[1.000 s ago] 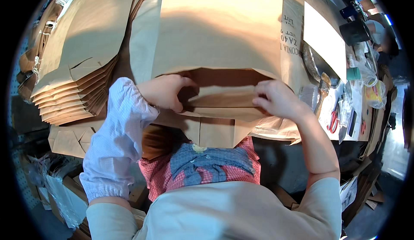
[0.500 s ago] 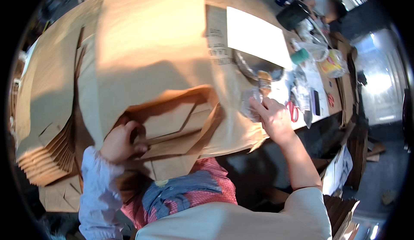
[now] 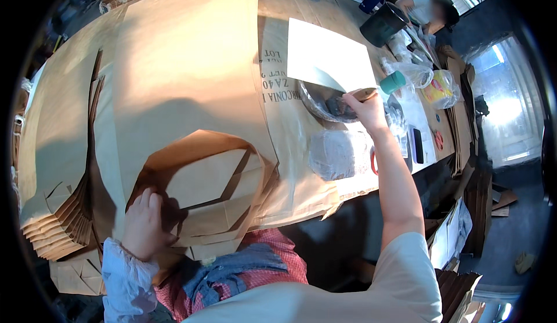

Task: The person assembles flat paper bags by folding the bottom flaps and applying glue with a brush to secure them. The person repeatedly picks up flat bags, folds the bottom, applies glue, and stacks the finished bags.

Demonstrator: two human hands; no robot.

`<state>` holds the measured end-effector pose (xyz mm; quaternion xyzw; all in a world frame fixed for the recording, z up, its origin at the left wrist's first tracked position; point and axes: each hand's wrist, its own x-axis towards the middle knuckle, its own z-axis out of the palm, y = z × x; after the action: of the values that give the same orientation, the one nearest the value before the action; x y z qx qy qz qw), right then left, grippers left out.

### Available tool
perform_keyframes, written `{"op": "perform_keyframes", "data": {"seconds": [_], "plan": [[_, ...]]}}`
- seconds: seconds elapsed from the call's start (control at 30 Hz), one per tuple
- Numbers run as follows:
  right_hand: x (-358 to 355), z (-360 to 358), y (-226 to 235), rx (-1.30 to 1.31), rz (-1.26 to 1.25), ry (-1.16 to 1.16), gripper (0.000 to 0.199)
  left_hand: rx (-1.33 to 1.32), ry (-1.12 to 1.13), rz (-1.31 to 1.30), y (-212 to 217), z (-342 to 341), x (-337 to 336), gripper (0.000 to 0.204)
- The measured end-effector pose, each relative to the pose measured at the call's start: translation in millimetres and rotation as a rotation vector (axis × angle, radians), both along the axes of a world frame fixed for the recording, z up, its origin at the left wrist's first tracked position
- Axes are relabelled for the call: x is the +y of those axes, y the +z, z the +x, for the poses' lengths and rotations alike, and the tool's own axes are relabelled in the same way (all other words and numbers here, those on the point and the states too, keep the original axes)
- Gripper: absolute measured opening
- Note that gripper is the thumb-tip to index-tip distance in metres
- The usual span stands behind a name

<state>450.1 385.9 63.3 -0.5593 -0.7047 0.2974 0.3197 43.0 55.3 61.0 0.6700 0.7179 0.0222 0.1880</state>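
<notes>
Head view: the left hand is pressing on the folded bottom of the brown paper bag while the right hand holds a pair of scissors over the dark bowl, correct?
Not quite. The right hand holds a wooden-handled brush, not scissors, over the dark bowl. The left hand does press on the folded bottom of the brown paper bag, as the head view shows.

A paper-bag workshop: stacked brown paper bags (image 3: pixel 55 230), cluttered worktable (image 3: pixel 301 149), glue bowl (image 3: pixel 331 104).

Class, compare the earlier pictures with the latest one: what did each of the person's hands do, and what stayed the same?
The right hand left the folded brown paper bag, reached out to the right and took hold of a wooden-handled brush over the dark round bowl. The left hand stayed pressing on the bag's opened bottom.
</notes>
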Motion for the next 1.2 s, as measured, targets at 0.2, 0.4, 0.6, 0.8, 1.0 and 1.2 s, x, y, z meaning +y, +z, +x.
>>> {"op": "perform_keyframes", "data": {"seconds": [0.2, 0.4, 0.6, 0.8, 1.0, 1.2], "plan": [[-18.0, 10.7, 31.7, 0.026, -0.168, 0.200, 0.020, 0.082, 0.154, 0.011, 2.6, 8.5, -14.0, 0.105], [21.3, 50.9, 40.9, 0.237, -0.436, 0.279, 0.032, 0.095, 0.146, -0.044, -1.9, 17.7, -1.9, 0.129], [-21.9, 0.4, 22.5, 0.934, -0.272, 0.206, 0.025, -0.182, 0.080, 0.072, -0.1, 0.0, 11.0, 0.131], [-227.8, -202.8, 31.1, 0.400, -0.501, 0.304, 0.009, -0.400, 0.024, 0.133, -17.7, -27.3, -7.6, 0.131], [-232.1, -277.0, -47.2, 0.484, -0.488, 0.455, 0.017, -0.413, 0.039, 0.199, -22.9, -24.6, -4.6, 0.121], [-233.2, -230.0, 4.6, 0.261, -0.591, 0.204, 0.012, -0.360, 0.069, 0.077, -18.0, -19.1, -0.1, 0.117]]}}
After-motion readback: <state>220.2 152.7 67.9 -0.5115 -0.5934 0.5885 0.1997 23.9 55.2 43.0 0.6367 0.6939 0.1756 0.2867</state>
